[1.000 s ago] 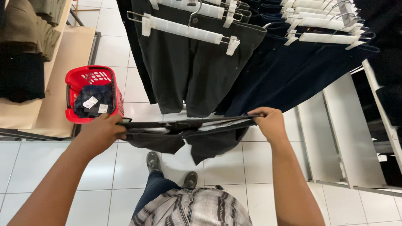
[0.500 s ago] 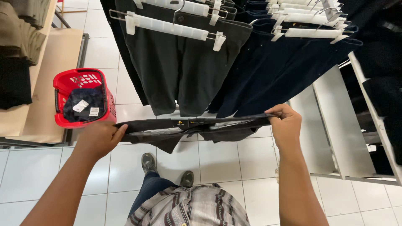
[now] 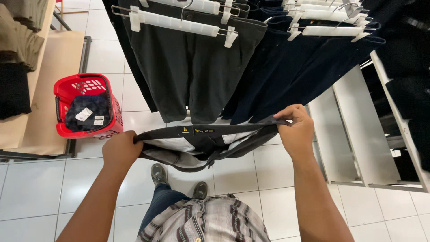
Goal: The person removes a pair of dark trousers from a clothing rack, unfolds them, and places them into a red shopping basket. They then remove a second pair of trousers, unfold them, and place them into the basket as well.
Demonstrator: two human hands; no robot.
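I hold a pair of dark grey trousers (image 3: 204,142) stretched out by the waistband in front of me. My left hand (image 3: 120,150) grips the waistband's left end. My right hand (image 3: 295,130) grips its right end, slightly higher. The waistband's inside faces me, with light pocket lining and small labels showing. The legs hang down below my hands, over the white tiled floor.
Dark trousers hang above on white clip hangers (image 3: 179,20), black on the left and navy (image 3: 304,67) on the right. A red shopping basket (image 3: 87,107) with dark folded clothes sits on the floor at left, beside a low display table (image 3: 45,89). White rack panels (image 3: 358,125) stand at right.
The trousers' waistband has been pulled wider and lifted a little, with my right hand rising. The view has shifted so the basket sits further left.
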